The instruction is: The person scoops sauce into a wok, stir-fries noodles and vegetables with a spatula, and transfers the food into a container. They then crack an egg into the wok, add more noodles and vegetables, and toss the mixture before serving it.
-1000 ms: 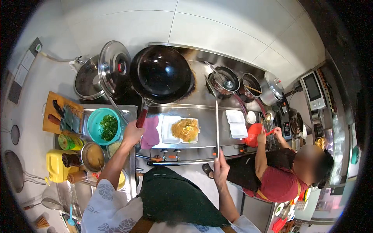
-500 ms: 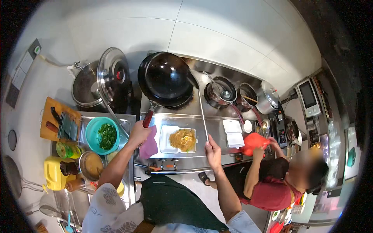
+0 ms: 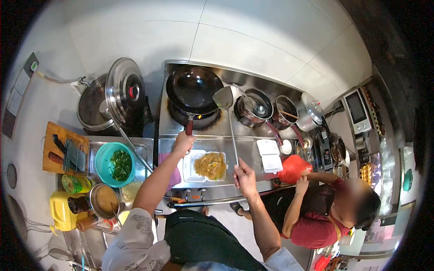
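Observation:
My left hand (image 3: pixel 184 143) is closed around the handle of a black wok (image 3: pixel 194 88), which sits tilted over the left burner with a small flame showing under it. My right hand (image 3: pixel 244 175) grips the long handle of a metal wok spatula (image 3: pixel 224 98). The spatula's blade is up beside the wok's right edge, apart from it. Between my hands an open white foam takeout box (image 3: pixel 190 170) lies on the steel counter, with fried noodles (image 3: pixel 210 165) heaped in its right half. A purple cloth (image 3: pixel 174 177) lies by my left forearm.
A second open foam box (image 3: pixel 268 149) is on the right, near two saucepans (image 3: pixel 256 105). Beside me a co-worker in a red shirt (image 3: pixel 312 230) handles a red bag (image 3: pixel 294 169). At left are a turquoise bowl (image 3: pixel 100 162) of chopped greens and a large pot (image 3: pixel 88 106).
The wok has come down toward the burner and its handle has swung right with my left hand. The spatula blade has moved away from the wok and turned to face me.

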A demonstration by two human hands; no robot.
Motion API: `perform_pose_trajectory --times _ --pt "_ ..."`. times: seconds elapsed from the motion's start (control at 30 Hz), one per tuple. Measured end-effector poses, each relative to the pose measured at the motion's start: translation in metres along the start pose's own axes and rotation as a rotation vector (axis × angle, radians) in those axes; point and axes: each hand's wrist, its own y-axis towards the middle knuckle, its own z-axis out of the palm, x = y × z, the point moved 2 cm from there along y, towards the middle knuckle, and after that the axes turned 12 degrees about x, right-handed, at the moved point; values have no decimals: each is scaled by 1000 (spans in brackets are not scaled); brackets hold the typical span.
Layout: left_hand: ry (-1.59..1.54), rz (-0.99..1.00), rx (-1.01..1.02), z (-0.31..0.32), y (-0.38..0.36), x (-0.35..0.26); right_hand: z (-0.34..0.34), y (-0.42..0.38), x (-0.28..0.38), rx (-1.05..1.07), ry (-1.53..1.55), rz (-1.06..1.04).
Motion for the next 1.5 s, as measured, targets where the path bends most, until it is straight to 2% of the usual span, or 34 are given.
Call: perform_pose_trajectory --times 0.13,0.17,0.2,0.23,0.27,0.3,0.37,0.4,0.43,0.5,0.53,0.6,0.67,0.73,0.8,0.9,1.0,1.03,1.07,1.13,1.27,1.37,1.5 --pt "-71 -8 12 33 3 24 -3 11 -6 19 38 21" --pt "-32 -93 49 35 -8 24 -3 14 -5 23 31 24" --pt "-282 -26 152 42 0 52 -4 17 -5 36 21 29" --pt "-244 -26 198 43 -6 65 -6 22 -9 68 44 25" --pt "-103 -3 33 44 -13 78 -4 20 -2 106 -17 -9" --pt "-31 119 -67 45 -11 116 -4 17 1 138 -1 -6" --pt "29 194 -205 29 -78 143 -3 18 -2 226 30 -38" --pt "8 165 -227 28 -134 125 -4 18 -6 264 52 -78" --pt "62 276 -216 29 -163 162 -5 17 -7 312 56 -61" --pt "-136 149 -252 20 -242 175 -3 15 -12 390 14 -46" --pt "-392 -81 -304 17 -286 174 -3 13 -14 419 -6 -42" --pt "-518 -122 -655 -3 -345 206 2 12 -15 517 -61 -23" --pt "-636 145 -1106 -18 -372 211 11 6 -18 584 -121 2" --pt "-511 235 -1275 -58 -379 217 26 4 -30 634 -204 38" --pt "-399 430 -1479 -99 -372 199 48 -3 -30 740 -262 65" --pt "-628 383 -1368 -154 -378 188 81 -14 -32 894 -353 41" --pt "-467 298 -1359 -167 -392 191 111 -20 -39 1032 -489 -114" --pt "-167 151 -1349 -160 -402 182 120 -22 -42 1067 -509 -179" --pt "-85 132 -1347 -154 -410 174 128 -23 -42 1098 -527 -245" --pt "76 80 -1329 -135 -425 160 143 -33 -31 1136 -634 -151" --pt "54 86 -1319 -119 -439 154 172 -41 -20 1153 -765 -187" --pt "-61 202 -1320 -118 -438 161 189 -36 -31 1149 -843 -248" --pt "-438 349 -1287 -122 -446 179 210 -27 -49 1120 -907 -442"
